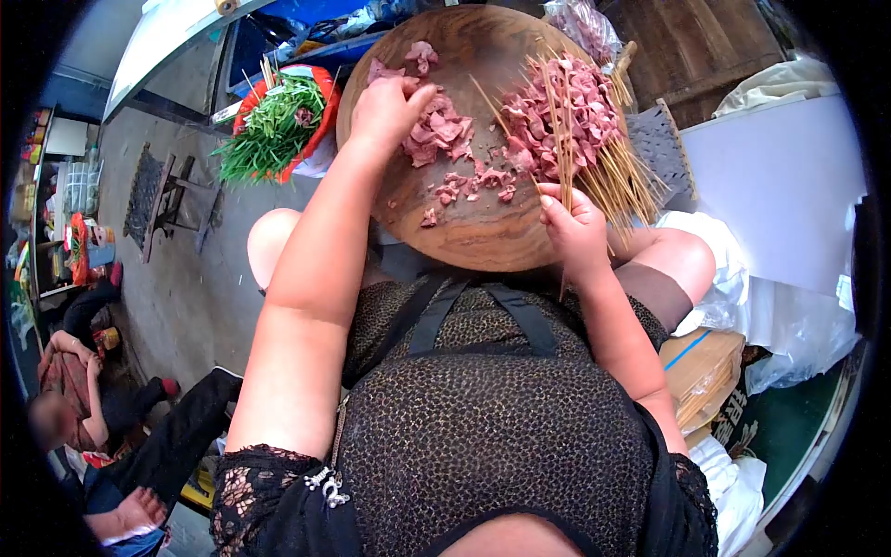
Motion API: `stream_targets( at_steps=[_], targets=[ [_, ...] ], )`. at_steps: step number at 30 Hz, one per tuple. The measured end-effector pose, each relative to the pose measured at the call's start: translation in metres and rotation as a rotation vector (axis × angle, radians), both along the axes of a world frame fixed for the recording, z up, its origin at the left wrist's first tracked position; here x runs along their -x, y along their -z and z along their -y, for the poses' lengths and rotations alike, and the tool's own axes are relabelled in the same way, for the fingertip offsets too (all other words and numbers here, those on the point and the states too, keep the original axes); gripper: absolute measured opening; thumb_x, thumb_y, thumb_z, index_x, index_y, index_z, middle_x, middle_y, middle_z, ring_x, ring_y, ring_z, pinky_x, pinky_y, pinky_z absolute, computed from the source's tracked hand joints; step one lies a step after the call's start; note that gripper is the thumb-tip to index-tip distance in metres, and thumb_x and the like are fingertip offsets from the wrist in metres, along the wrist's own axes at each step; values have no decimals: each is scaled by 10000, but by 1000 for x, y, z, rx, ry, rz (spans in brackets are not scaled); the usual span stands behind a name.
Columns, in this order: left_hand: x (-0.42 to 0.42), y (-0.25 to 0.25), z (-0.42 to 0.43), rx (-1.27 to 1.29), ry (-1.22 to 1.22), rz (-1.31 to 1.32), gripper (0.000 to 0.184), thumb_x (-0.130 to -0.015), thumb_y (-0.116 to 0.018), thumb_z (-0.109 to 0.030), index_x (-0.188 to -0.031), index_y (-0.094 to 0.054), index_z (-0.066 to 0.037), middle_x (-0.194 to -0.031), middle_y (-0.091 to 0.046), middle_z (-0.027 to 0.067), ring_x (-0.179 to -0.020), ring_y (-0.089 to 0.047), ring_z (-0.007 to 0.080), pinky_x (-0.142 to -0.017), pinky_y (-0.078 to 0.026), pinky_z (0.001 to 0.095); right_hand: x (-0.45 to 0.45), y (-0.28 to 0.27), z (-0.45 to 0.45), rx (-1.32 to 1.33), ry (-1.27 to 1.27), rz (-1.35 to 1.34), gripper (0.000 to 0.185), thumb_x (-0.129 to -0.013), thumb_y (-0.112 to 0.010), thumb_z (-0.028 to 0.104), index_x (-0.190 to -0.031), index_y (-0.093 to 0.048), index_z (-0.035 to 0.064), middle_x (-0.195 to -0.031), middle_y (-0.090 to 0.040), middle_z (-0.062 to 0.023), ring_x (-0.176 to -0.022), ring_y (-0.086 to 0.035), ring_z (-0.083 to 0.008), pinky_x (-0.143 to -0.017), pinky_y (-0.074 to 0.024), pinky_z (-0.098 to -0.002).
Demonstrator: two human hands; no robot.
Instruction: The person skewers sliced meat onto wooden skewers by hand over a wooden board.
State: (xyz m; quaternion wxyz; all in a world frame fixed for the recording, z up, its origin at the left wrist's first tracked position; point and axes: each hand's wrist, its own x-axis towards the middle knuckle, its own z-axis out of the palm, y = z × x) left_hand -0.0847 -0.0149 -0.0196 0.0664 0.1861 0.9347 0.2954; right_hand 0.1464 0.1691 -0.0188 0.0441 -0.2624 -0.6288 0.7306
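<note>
On the round wooden board (501, 237), my left hand (385, 111) reaches among loose pink meat pieces (441, 130). Its fingers are bent together, and whatever lies between them is hidden. My right hand (575, 227) grips several thin bamboo skewers (564, 139) near the board's front right edge, their upper ends pointing away from me. Just beyond and right of that hand is a pile of skewered meat (594, 111), with many bare stick ends fanned toward the lower right. Small meat scraps (478, 181) lie mid-board.
Left of the board stands a red-rimmed bag of cut greens (288, 121). A small stool (172, 200) is on the floor. At lower left are a seated person (79, 381) and another person's hand (139, 511). A pale panel (770, 176) and plastic bags (789, 325) are at right.
</note>
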Motion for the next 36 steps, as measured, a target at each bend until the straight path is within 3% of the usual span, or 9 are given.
stream_targets(
  at_steps=[3,5,8,11,12,16,19,28,36],
  targets=[
    [4,30,2,84,37,-160,457,-772,-560,-474,-895,-665,-46,-869,-632,171,-838,-602,319,-760,-463,365,-4,-3,3,21,-14,2,198,-851,-570,115,-1031,-596,37,-696,-532,33,-551,-421,-16,-495,-326,-152],
    [4,29,2,80,45,-112,376,-809,-566,-371,-898,-661,-19,-870,-648,137,-792,-619,280,-750,-467,339,-5,-4,2,28,-5,-6,197,-850,-574,119,-1028,-598,39,-690,-531,35,-547,-420,-15,-492,-327,-153],
    [1,7,7,-699,-146,654,207,-840,-555,-115,-1002,-597,6,-894,-638,69,-759,-609,132,-647,-500,261,-6,-3,2,39,-32,-15,193,-851,-574,120,-1025,-600,41,-685,-529,38,-543,-418,-14,-490,-327,-155],
    [-6,9,9,-1034,-121,822,255,-846,-545,-97,-1089,-540,-16,-908,-633,91,-762,-614,152,-643,-522,258,-4,-2,8,51,-92,18,184,-852,-570,117,-1016,-605,41,-685,-524,50,-544,-413,-10,-489,-328,-157],
    [-11,4,7,-1081,-114,860,315,-851,-517,-54,-1163,-488,-17,-973,-613,109,-829,-618,184,-707,-535,270,-3,0,10,30,-116,13,179,-853,-569,117,-1010,-607,40,-685,-518,59,-543,-406,-7,-487,-326,-158],
    [-21,10,-2,-1306,22,930,376,-843,-483,6,-1217,-451,-13,-1108,-550,142,-991,-577,217,-846,-502,309,-1,-2,15,28,-142,26,166,-854,-567,117,-992,-610,35,-713,-528,61,-585,-432,-15,-541,-370,-170],
    [-28,9,-7,-1423,61,934,346,-835,-481,21,-1180,-476,-11,-1121,-543,146,-999,-572,230,-884,-483,329,-1,1,15,15,-127,38,167,-853,-567,117,-990,-608,32,-732,-546,47,-620,-462,-28,-585,-399,-181],
    [-31,4,-14,-1342,-46,931,209,-924,-450,-174,-1044,-492,-9,-1087,-561,183,-1004,-571,266,-856,-501,368,-2,3,15,-31,-85,66,169,-850,-569,116,-989,-605,27,-735,-566,28,-624,-487,-39,-574,-406,-186],
    [-30,3,-13,-1288,-70,942,179,-930,-425,-156,-1032,-468,-16,-1096,-562,194,-982,-586,272,-817,-522,364,-1,2,21,-132,-89,38,176,-855,-559,107,-1000,-605,18,-759,-560,33,-651,-476,-34,-601,-405,-183]
  ],
)
